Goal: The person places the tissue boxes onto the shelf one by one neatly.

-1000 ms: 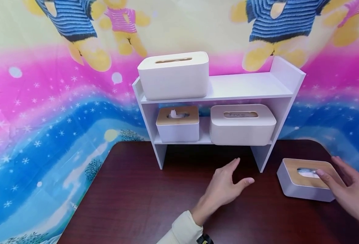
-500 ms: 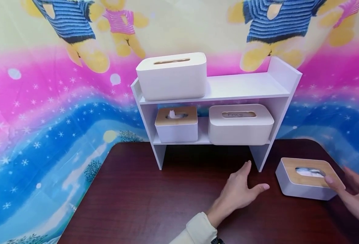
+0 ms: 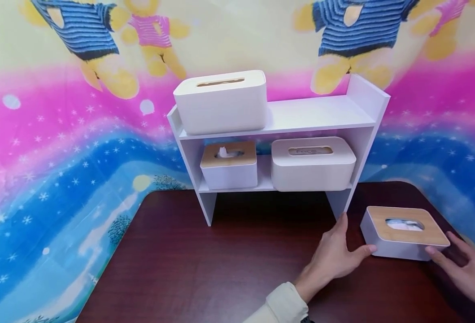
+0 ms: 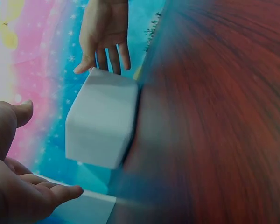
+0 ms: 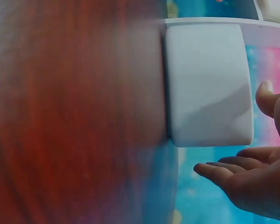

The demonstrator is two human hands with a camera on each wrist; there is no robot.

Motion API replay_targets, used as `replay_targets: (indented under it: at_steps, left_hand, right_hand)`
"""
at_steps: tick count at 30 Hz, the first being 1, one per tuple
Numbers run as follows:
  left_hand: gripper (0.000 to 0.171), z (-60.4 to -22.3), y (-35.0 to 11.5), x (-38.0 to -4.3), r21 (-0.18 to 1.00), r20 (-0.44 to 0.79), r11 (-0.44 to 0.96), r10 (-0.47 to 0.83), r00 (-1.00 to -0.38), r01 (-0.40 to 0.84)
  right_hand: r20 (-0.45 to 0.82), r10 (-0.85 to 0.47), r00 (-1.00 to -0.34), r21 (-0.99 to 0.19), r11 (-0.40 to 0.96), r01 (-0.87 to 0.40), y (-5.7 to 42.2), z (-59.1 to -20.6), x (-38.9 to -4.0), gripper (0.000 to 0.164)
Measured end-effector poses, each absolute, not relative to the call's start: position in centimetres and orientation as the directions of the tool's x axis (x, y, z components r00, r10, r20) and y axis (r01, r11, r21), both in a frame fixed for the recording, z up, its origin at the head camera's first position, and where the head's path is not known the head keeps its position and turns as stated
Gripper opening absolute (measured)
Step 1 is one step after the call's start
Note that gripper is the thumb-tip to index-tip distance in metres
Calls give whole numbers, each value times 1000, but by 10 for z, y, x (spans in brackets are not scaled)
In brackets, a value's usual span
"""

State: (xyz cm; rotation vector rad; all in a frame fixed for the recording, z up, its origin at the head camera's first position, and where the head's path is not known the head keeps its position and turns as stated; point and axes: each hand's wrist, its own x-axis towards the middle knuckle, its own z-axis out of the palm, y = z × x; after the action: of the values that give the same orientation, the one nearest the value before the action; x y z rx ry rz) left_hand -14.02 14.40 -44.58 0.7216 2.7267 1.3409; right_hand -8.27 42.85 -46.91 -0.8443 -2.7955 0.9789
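A white tissue box (image 3: 433, 224) with a wood-look lid sits on the dark table at the right, some tissue showing in its oval slot. My left hand (image 3: 334, 253) is at its left, fingers straight and thumb spread, thumb tip right by the box's near left corner. Over at the right end, my right hand (image 3: 469, 271) spreads its thumb and fingers around the near right corner. In the left wrist view, the tissue box (image 4: 102, 116) lies between the two hands. The right wrist view shows the box's plain side (image 5: 210, 84) with the right hand (image 5: 256, 177) apart from it.
A white two-tier shelf (image 3: 322, 112) stands at the back of the table (image 3: 205, 269). A large white tissue box (image 3: 221, 107) is on top. Below are a small wood-lidded box (image 3: 233, 175) and another white box (image 3: 314, 175). A printed cloth (image 3: 80, 157) hangs behind.
My left hand has moved right, from in front of the shelf to the wood-lidded tissue box. The right hand has drawn back from over the lid to the near right corner. The view has shifted slightly.
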Motion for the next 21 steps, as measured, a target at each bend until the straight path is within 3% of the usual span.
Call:
replay_targets:
  at_steps: [7,14,21]
  left_hand:
    - [97,-454,165,-141,781,103,539,388,-916,316]
    - [82,-458,182,-142,786,56,555,377,-924,274]
    - [67,-460,192,-143,764,78,568,389,-918,306]
  right_hand:
    - [-101,480,-871,-601,668,438,433,-479,-85,106]
    - [-10,451,-892,-615,701,361,434,-481,-87,91]
    - [7,501,-865,-623,679,388,429,-477,-88,75]
